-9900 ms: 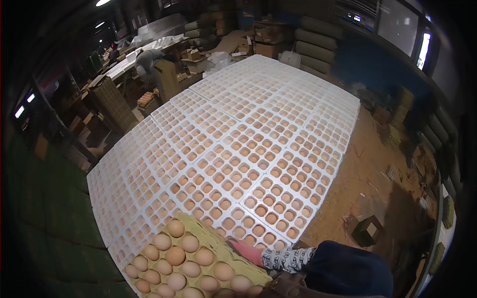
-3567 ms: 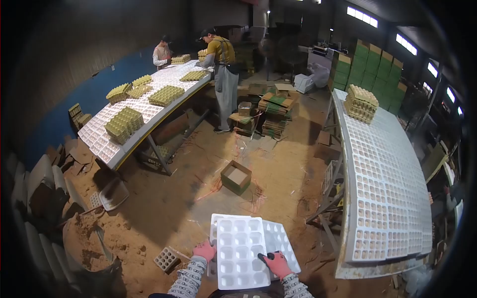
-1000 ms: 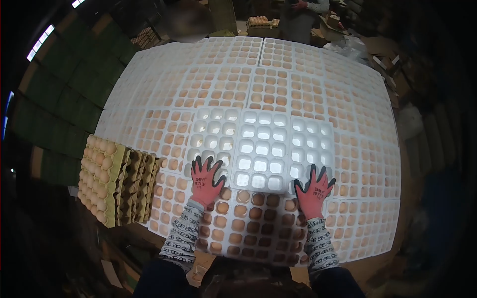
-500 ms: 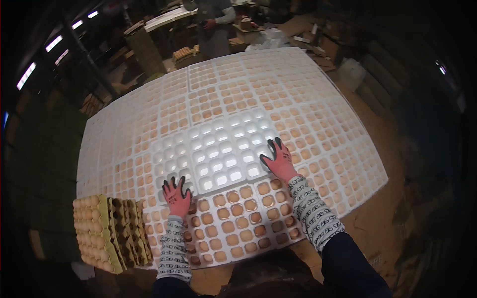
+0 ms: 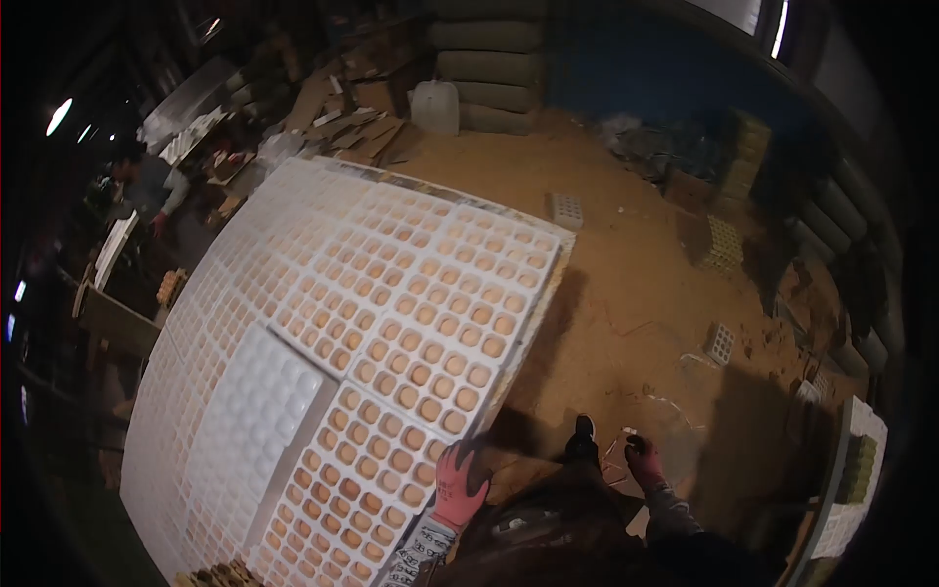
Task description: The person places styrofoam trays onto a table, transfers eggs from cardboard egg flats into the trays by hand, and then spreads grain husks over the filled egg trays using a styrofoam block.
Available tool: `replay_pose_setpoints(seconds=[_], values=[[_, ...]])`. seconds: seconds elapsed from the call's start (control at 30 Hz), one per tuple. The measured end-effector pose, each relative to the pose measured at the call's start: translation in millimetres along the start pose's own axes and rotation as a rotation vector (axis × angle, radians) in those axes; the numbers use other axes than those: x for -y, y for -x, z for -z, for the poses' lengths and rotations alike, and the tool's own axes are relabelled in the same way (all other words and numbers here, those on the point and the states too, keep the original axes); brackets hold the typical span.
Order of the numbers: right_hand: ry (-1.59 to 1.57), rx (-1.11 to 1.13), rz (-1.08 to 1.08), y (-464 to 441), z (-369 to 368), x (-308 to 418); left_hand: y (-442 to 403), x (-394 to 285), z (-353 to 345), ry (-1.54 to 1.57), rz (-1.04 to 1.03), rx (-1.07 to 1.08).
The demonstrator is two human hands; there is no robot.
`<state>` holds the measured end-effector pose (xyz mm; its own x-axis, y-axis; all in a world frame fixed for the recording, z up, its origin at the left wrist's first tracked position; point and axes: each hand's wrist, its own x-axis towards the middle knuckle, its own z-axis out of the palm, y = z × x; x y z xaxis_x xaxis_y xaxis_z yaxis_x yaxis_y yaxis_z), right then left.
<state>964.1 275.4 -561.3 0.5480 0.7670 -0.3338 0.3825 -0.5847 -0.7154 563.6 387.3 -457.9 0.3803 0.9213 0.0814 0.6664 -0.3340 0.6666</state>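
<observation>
Head: white moulded plastic trays (image 5: pixel 252 421), now released, lie atop white egg-filled trays (image 5: pixel 387 311), apparently placed; pink-gloved left hand (image 5: pixel 460 486) loosely open, seemingly empty, at the egg-filled edge; pink-gloved right hand (image 5: pixel 646 463) half-curled over brown floor (image 5: pixel 626 293), hold unclear.

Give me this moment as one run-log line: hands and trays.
left hand: at the edge of egg-filled white trays | right hand: over the floor, grip unclear | upper white trays: no eggs showing, atop egg-filled ones
</observation>
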Motion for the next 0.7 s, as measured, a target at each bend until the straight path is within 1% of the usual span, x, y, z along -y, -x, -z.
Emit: replay_pose_setpoints(seconds=[0.03,0.07,0.1,0.13,0.2,0.27,0.3,0.4,0.43,0.53,0.57,0.6,0.63,0.7], values=[[0.025,-0.022,-0.201,-9.1,19.4,-48.0,-27.8,-18.7,-22.0,0.001,-0.043,0.086],[-0.051,-0.076,-0.224,-8.3,31.3,-87.7,-58.2,-30.9,-43.4,-0.037,-0.078,0.107],[-0.118,-0.121,-0.242,-13.0,60.1,-84.7,-88.4,-40.7,-61.5,-0.073,-0.101,0.123],[-0.005,-0.135,-0.320,-11.3,86.1,-79.5,-116.1,-51.9,-79.8,-0.108,-0.111,0.142],[-0.029,-0.001,-0.318,-34.7,111.1,-135.4,-186.1,-84.3,-104.5,-0.129,-0.126,0.092],[-0.101,0.100,-0.528,-56.0,132.5,-171.0,-240.7,-109.2,-134.5,-0.069,-0.068,-0.013],[-0.082,0.006,-0.424,-68.2,138.8,-181.6,-263.5,-122.5,-146.1,-0.028,-0.017,0.000],[-0.384,-0.009,-0.492,-131.9,174.1,-154.9,-312.6,-165.5,-168.8,0.036,0.023,0.105],[-0.401,0.000,-0.516,-161.7,184.9,-137.7,-319.9,-173.1,-177.6,0.009,0.019,0.143],[-0.321,0.016,-0.414,-272.4,202.8,-94.1,-343.0,-194.7,-200.7,-0.098,0.012,0.313],[-0.403,0.061,-0.369,-314.8,201.7,-92.6,-351.9,-196.2,-207.2,-0.111,0.009,0.379],[-0.303,0.014,-0.252,-359.8,188.8,-106.6,-362.4,-195.3,-214.1,-0.123,0.002,0.447],[-0.286,0.046,-0.194,-400.8,187.1,-88.4,-372.4,-191.0,-225.4,-0.083,0.023,0.459],[-0.206,0.068,-0.029,-494.2,192.2,-8.7,-415.8,-169.9,-253.6,0.006,0.038,0.456]])
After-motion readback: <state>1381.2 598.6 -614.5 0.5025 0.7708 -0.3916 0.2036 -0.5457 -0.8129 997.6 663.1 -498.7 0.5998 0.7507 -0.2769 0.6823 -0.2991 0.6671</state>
